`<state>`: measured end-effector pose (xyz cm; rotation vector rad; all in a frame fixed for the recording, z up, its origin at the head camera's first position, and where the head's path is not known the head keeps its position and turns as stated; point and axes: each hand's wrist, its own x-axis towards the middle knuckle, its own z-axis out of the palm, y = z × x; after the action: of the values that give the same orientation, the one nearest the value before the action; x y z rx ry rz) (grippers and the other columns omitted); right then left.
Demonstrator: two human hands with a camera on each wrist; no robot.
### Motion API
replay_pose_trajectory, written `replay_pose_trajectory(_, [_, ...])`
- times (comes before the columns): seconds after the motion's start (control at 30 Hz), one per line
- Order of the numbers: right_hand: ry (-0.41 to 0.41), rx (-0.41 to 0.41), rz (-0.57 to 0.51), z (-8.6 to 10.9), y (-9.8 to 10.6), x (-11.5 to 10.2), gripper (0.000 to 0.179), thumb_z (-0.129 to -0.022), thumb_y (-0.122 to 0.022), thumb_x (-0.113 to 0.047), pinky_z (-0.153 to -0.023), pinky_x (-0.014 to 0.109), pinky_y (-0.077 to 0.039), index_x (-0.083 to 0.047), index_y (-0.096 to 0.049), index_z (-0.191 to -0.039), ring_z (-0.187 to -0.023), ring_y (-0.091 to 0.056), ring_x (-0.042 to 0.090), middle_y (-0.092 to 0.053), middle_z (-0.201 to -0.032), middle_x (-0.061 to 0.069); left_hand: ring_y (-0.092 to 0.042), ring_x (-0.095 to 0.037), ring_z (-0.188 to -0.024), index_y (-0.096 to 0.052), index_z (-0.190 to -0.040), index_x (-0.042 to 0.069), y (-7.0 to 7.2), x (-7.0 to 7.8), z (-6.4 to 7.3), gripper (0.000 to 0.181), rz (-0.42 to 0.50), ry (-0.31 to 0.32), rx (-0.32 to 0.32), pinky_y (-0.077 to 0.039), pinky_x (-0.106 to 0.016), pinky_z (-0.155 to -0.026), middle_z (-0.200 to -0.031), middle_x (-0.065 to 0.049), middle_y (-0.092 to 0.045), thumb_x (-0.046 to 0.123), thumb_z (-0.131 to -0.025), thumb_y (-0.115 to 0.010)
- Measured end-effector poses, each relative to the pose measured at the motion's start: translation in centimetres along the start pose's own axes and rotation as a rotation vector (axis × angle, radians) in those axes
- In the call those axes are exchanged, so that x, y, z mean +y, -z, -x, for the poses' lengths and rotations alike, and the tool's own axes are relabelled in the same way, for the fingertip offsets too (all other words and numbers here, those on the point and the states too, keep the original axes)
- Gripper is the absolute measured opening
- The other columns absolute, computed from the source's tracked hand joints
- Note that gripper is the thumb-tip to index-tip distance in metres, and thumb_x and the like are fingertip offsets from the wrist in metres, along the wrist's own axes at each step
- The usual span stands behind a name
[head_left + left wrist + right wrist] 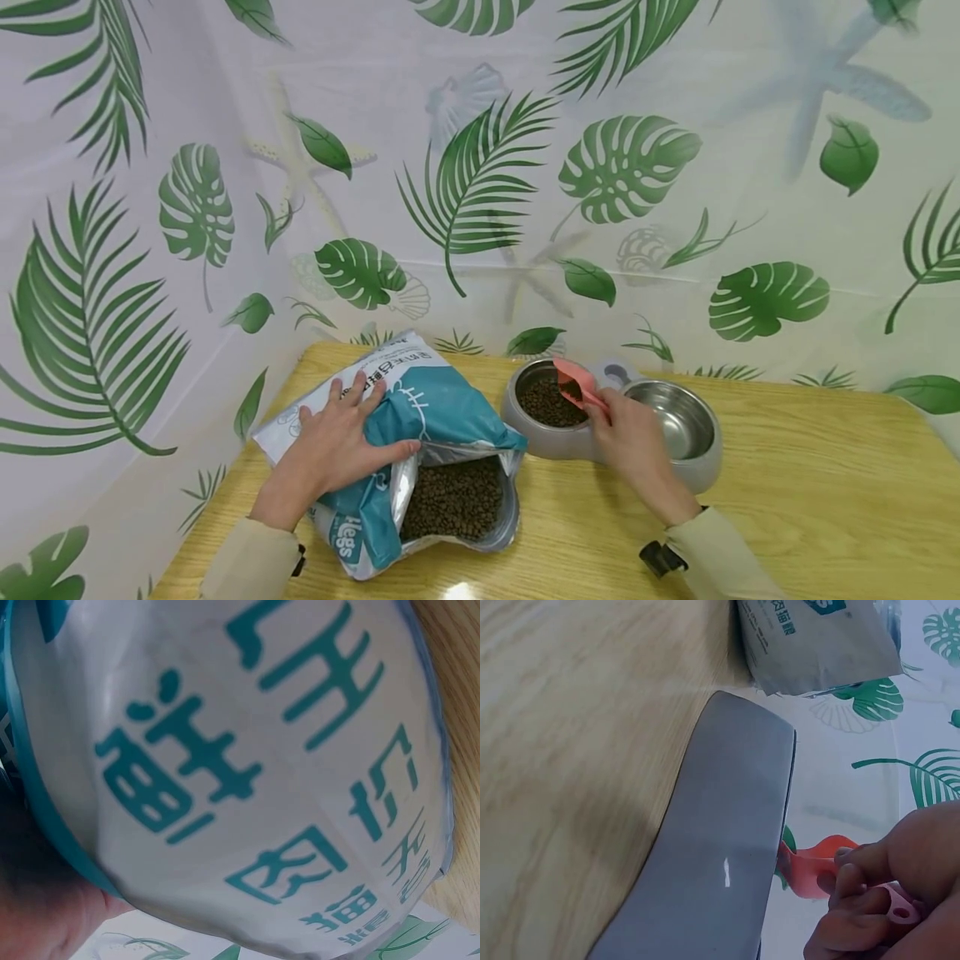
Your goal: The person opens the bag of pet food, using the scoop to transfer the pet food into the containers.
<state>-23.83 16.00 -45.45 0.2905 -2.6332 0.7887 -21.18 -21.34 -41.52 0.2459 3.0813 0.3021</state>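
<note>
A teal and white pet food bag (pixel 450 404) lies on its side, its mouth facing the front and brown kibble (pixel 453 500) showing inside. Spread fingers of my left hand (pixel 333 446) rest on top of the bag. My right hand (pixel 633 442) grips the handle of a pink scoop (pixel 583 377), tilted over the left bowl of a grey double feeder (pixel 551 443). Kibble (pixel 543 402) lies in that bowl, and some dark kibble shows at the scoop. In the right wrist view, the scoop (pixel 810 874) is pinched between thumb and fingers beside the feeder's outer wall (pixel 720 802).
The feeder's right steel bowl (pixel 678 417) holds no visible kibble and sits partly behind my right hand. A wood-grain table (pixel 825 492) carries everything. Leaf-printed cloth (pixel 495 275) hangs along the back and left edges.
</note>
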Motion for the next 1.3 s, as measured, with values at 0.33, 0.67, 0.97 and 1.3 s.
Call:
replay_pose_trajectory(0.33, [0.034,0.052,0.111,-0.1,-0.1,0.1,0.015,-0.096,-0.066,-0.005,-0.050,0.032,-0.033,-0.002,-0.061,-0.081,-0.055,-0.045,0.020,-0.055,-0.064,0.009,-0.021,-0.057,-0.151,-0.032,-0.162,0.013,0.0,0.1,0.0,0.110,0.004,0.000,0.000,-0.026,-0.088,-0.101,-0.168,-0.023,-0.025,0.087,-0.083,-0.051])
replay_pose_trajectory(0.67, [-0.186,-0.167,-0.333,1.1,1.6,-0.4,0.027,-0.104,-0.061,-0.024,-0.054,0.027,-0.034,0.001,-0.070,-0.110,-0.058,-0.041,0.011,-0.057,-0.070,0.004,-0.023,-0.059,-0.150,-0.033,-0.162,0.013,-0.1,0.1,0.1,0.110,0.003,-0.001,0.005,-0.027,-0.088,-0.100,-0.167,-0.024,-0.027,0.087,-0.082,-0.051])
replay_pose_trajectory(0.97, [-0.118,-0.820,-0.889,3.6,4.1,-1.3,0.037,-0.112,-0.040,-0.027,-0.041,0.025,-0.022,0.007,-0.052,-0.104,-0.045,-0.030,0.004,-0.040,-0.061,-0.004,-0.021,-0.057,-0.152,-0.032,-0.162,0.012,0.0,0.0,0.2,0.109,0.000,-0.003,0.007,-0.026,-0.088,-0.101,-0.167,-0.024,-0.026,0.086,-0.083,-0.051])
replay_pose_trajectory(1.3, [-0.074,-1.030,-0.794,6.0,2.8,-2.9,0.043,-0.110,-0.044,-0.025,-0.046,0.025,-0.026,0.014,-0.056,-0.100,-0.047,-0.029,0.007,-0.038,-0.062,-0.005,-0.021,-0.057,-0.151,-0.032,-0.162,0.012,0.0,0.0,0.0,0.110,0.002,-0.001,0.000,-0.026,-0.088,-0.101,-0.167,-0.024,-0.026,0.086,-0.083,-0.051])
